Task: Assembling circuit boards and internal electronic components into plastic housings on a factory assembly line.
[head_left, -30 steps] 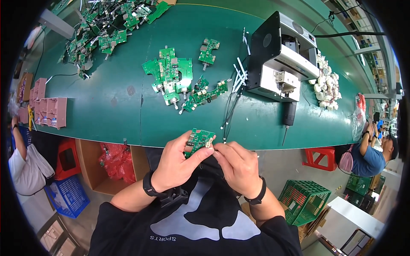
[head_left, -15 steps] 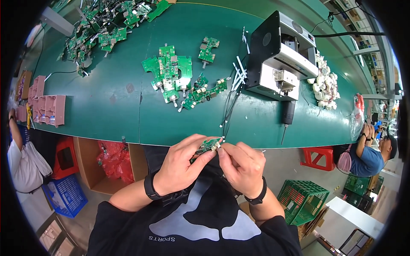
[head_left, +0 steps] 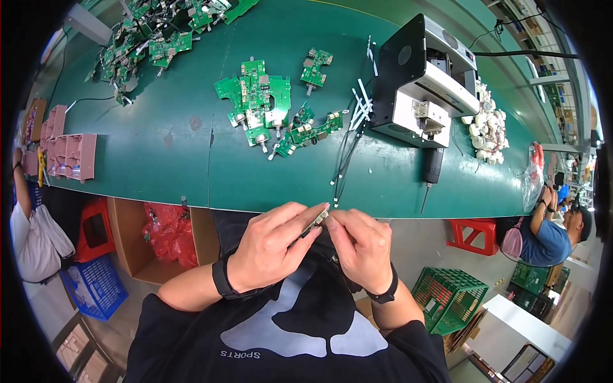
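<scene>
my left hand (head_left: 265, 239): grip pinching the circuit board (head_left: 317, 220), seen edge-on | board: between my hands, by the surface's (head_left: 274, 188) near edge, slanting up and right | my right hand (head_left: 366, 241): fingertips near its upper end; whether holding anything, I cannot tell
</scene>
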Demonstrator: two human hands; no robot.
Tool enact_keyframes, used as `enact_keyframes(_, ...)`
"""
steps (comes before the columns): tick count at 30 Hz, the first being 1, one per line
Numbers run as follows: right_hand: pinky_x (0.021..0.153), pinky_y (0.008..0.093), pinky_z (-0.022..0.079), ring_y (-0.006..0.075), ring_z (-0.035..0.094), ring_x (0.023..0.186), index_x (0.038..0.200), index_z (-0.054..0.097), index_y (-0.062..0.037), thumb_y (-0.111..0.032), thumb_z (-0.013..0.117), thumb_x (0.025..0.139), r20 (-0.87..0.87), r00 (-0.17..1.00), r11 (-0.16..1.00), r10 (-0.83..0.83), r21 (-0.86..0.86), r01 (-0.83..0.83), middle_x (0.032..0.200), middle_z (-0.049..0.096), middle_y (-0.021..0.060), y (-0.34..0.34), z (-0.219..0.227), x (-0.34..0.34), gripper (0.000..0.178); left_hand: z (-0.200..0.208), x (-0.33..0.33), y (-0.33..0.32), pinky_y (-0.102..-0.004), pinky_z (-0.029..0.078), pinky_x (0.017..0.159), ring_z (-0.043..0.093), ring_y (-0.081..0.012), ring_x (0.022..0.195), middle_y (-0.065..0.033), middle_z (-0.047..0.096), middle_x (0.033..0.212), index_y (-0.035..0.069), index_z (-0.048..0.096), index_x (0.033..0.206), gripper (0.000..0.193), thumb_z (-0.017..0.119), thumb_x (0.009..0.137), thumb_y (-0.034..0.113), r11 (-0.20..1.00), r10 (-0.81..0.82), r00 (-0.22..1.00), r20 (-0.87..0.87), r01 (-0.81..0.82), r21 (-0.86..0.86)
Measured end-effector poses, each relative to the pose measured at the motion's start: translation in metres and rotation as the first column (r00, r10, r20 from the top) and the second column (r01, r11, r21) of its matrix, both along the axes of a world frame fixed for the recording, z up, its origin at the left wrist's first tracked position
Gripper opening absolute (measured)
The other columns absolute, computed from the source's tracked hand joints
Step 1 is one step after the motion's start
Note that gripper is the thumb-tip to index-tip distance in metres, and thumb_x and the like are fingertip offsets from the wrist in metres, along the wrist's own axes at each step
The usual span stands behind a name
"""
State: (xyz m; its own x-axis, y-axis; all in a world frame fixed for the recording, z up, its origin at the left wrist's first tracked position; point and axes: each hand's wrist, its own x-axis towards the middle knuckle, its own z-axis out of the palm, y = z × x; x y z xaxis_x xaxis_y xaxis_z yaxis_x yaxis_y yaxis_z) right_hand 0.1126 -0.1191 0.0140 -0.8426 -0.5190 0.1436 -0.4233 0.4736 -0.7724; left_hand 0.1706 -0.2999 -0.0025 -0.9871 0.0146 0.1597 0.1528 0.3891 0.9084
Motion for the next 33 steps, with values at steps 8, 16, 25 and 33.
enact_keyframes(8,0.054,0.0355,0.047,0.0246,0.060,0.059,0.095,0.072,0.0003,-0.001,0.072,0.090,-0.009,1.000,0.999,0.000,-0.038,0.000,0.073,0.063,0.0108,0.001,-0.002,0.001,0.005,0.003,0.001,0.004,-0.0347,0.055,0.071,0.069,-0.0265,0.078,-0.0131,0.070,0.097,-0.001,0.072,0.123,0.030,0.069,0.092,0.000,0.999,0.009,1.000,-0.002,-0.009,-0.038)
enact_keyframes(16,0.072,0.0376,0.054,0.0317,0.065,0.080,0.117,0.065,0.0011,-0.003,0.080,0.083,-0.511,0.840,0.973,-0.181,0.030,0.227,0.093,0.066,0.0154,0.013,0.031,0.003,0.037,0.027,-0.042,-0.077,-0.0347,0.049,0.063,0.063,-0.0220,0.071,-0.0123,0.064,0.081,0.003,0.073,0.109,0.021,0.070,0.099,0.021,0.952,0.281,0.958,0.049,-0.272,-0.140)
enact_keyframes(25,0.074,0.0367,0.054,0.0304,0.065,0.080,0.115,0.066,0.0008,0.000,0.080,0.082,-0.390,0.891,0.972,-0.233,-0.061,0.227,0.093,0.067,0.0151,0.026,0.017,0.011,0.036,0.058,-0.102,-0.177,-0.0321,0.052,0.084,0.066,-0.0180,0.099,-0.0104,0.069,0.110,0.001,0.062,0.131,0.053,0.083,0.089,0.025,0.746,0.648,0.637,-0.419,-0.641,0.180)
enact_keyframes(33,0.061,0.0382,0.051,0.0238,0.064,0.067,0.103,0.069,-0.0062,-0.009,0.082,0.084,-0.302,0.925,0.936,-0.231,0.189,0.296,0.082,0.065,0.0066,0.023,-0.024,-0.011,0.023,-0.009,-0.085,-0.098,-0.0352,0.053,0.076,0.067,-0.0207,0.088,-0.0069,0.070,0.101,0.004,0.064,0.128,0.053,0.085,0.085,0.027,0.795,0.412,0.895,-0.173,-0.445,-0.412)
